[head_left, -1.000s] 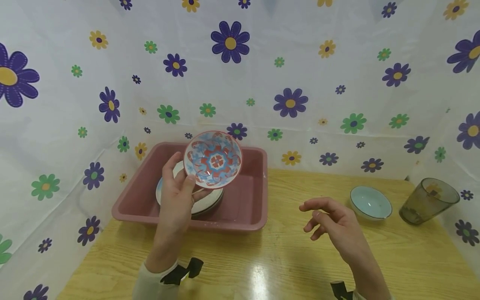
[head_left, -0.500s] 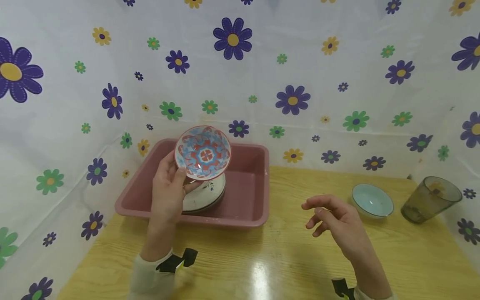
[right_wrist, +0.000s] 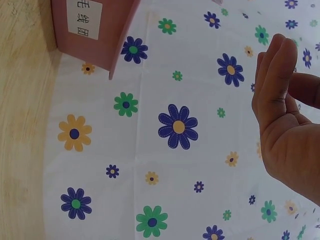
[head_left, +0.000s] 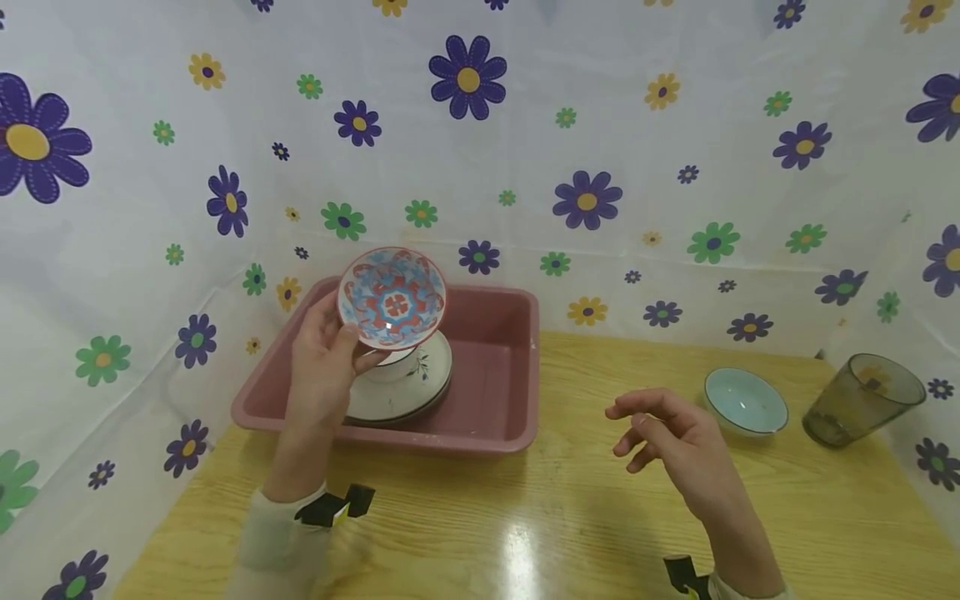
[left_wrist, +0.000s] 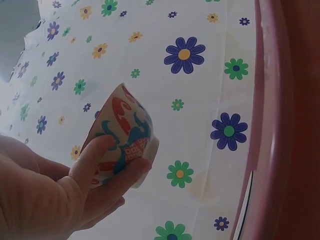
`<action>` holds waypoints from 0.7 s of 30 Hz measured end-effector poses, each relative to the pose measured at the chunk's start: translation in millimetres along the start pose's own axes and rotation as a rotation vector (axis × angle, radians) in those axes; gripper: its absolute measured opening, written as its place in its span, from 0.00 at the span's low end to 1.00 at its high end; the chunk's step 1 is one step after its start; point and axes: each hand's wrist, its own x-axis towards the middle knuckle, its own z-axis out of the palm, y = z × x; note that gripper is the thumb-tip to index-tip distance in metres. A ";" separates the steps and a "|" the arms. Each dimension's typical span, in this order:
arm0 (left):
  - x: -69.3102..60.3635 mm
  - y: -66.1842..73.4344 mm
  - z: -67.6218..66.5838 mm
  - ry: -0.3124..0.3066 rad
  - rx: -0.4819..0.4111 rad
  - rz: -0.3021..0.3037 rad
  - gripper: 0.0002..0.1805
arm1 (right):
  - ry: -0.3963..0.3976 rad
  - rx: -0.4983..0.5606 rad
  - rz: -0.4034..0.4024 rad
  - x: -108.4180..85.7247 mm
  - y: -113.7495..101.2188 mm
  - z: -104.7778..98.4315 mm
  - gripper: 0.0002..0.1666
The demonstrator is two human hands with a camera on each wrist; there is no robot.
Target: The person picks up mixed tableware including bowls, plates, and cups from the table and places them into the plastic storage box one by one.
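Note:
A bowl with a red and blue pattern is tilted, its inside facing the head camera. My left hand grips it by the lower left rim, above the left part of a pink basin. In the left wrist view, the thumb and fingers of that hand pinch the bowl around its side. Below it in the basin lie a plate with a floral sprig and a white dish partly hidden by my hand. My right hand hovers over the table, fingers loosely bent, holding nothing.
A pale blue bowl sits on the wooden table just beyond my right hand. Right of it stands a grey, see-through glass. A flower-patterned sheet rises behind and at both sides.
My left hand has moved left and slightly up with the patterned bowl, uncovering more of the plate in the basin. My right hand has hardly moved.

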 end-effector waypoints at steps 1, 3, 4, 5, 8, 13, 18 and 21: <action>1.5 -0.3 -1.0 0.003 0.007 -0.001 0.26 | 0.000 0.001 0.000 -0.1 -0.2 -0.1 0.12; 5.0 -1.5 -4.0 0.002 0.020 -0.007 0.26 | 0.001 -0.001 0.002 -0.2 -0.7 -0.3 0.13; 6.7 -2.2 -5.7 0.001 0.032 -0.009 0.26 | 0.003 -0.003 0.005 -0.2 -1.0 -0.3 0.13; 8.3 -3.0 -7.7 -0.001 0.039 -0.009 0.26 | 0.003 -0.005 0.006 -0.2 -1.3 -0.2 0.13; 12.2 -5.3 -14.1 -0.015 0.053 -0.007 0.25 | 0.005 -0.012 0.014 -0.3 -1.9 0.0 0.12; 16.6 -7.9 -21.2 -0.034 0.074 -0.015 0.25 | 0.009 -0.016 0.018 -1.2 -2.4 0.2 0.12; 23.8 -6.3 -24.4 -0.027 0.185 -0.073 0.26 | 0.009 -0.014 0.010 -2.0 -2.7 -0.6 0.12; 28.9 -5.9 -27.2 -0.033 0.248 -0.091 0.26 | 0.010 -0.015 0.006 -2.1 -3.4 -1.3 0.12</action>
